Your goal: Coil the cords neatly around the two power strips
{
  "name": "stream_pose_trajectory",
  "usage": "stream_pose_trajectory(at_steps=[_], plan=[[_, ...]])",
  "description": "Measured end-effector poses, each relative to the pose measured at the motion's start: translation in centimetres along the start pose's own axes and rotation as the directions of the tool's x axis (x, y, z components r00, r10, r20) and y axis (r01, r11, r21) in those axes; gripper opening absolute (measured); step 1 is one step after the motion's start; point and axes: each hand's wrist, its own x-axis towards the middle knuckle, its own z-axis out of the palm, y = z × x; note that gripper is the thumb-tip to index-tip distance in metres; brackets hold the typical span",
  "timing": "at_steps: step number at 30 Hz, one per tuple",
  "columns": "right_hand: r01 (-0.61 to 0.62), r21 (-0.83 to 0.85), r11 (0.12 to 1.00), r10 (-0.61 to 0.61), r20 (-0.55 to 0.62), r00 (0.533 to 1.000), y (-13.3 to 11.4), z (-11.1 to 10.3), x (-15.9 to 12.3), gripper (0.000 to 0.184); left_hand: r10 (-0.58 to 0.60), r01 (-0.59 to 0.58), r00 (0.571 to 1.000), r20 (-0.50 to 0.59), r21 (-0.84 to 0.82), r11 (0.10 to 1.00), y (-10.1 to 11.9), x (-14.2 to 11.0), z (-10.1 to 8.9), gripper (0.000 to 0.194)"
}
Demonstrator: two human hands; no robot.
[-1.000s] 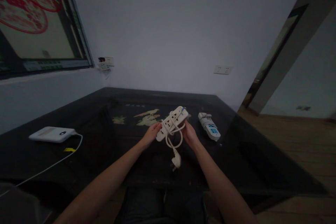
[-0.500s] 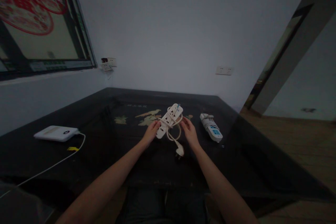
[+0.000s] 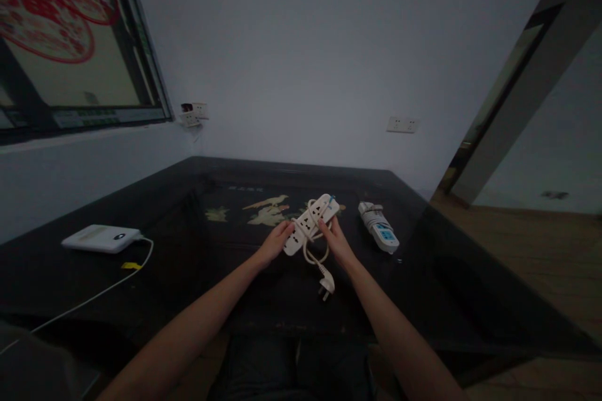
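Observation:
A white power strip [image 3: 308,223] is held tilted over the dark table, its socket face toward me. Its pale cord [image 3: 316,257] is wound loosely around the strip, and the plug [image 3: 326,283] dangles below with its prongs pointing down. My left hand [image 3: 277,241] grips the lower left side of the strip, thumb on top. On the other side my right hand [image 3: 335,239] clasps it, thumb lying over the face and cord. To the right, a second power strip [image 3: 379,227] with a blue label lies on the table, its cord wrapped around it.
A white power bank [image 3: 101,239] with a cable [image 3: 149,254] lies at the left of the black table [image 3: 188,200], near a yellow tag [image 3: 130,265]. Wall sockets [image 3: 401,124] are on the wall behind. A window with red decorations [image 3: 51,12] is at left.
The power strip has shifted slightly right and toward me. My right thumb has moved onto its face, and the plug hangs a little lower.

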Motion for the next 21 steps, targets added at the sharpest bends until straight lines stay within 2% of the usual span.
stream_pose_trajectory(at_steps=[6,10,15,18,21], plan=[[-0.049,-0.043,0.998,0.05,0.025,0.998,0.3,-0.6,0.3,0.069,0.018,-0.022,0.991,-0.135,-0.032,0.999,-0.2,0.6,-0.2,0.05],[-0.058,-0.119,0.991,0.067,0.079,0.995,0.9,-0.8,0.4,0.055,0.026,-0.039,0.97,-0.241,-0.051,0.998,-0.1,0.9,-1.2,0.049],[-0.012,-0.215,0.977,0.066,0.242,0.968,1.1,-0.2,0.0,0.042,0.047,-0.067,0.922,-0.383,-0.04,0.997,0.1,1.5,-3.1,0.05],[0.012,-0.241,0.971,0.061,0.294,0.954,1.0,0.4,-0.5,0.048,0.07,-0.082,0.888,-0.455,-0.008,0.997,0.4,1.8,-4.6,0.052],[0.029,-0.256,0.966,0.061,0.339,0.939,0.9,0.8,-1.0,0.05,0.093,-0.085,0.856,-0.509,0.04,0.996,0.7,1.8,-7.0,0.052]])
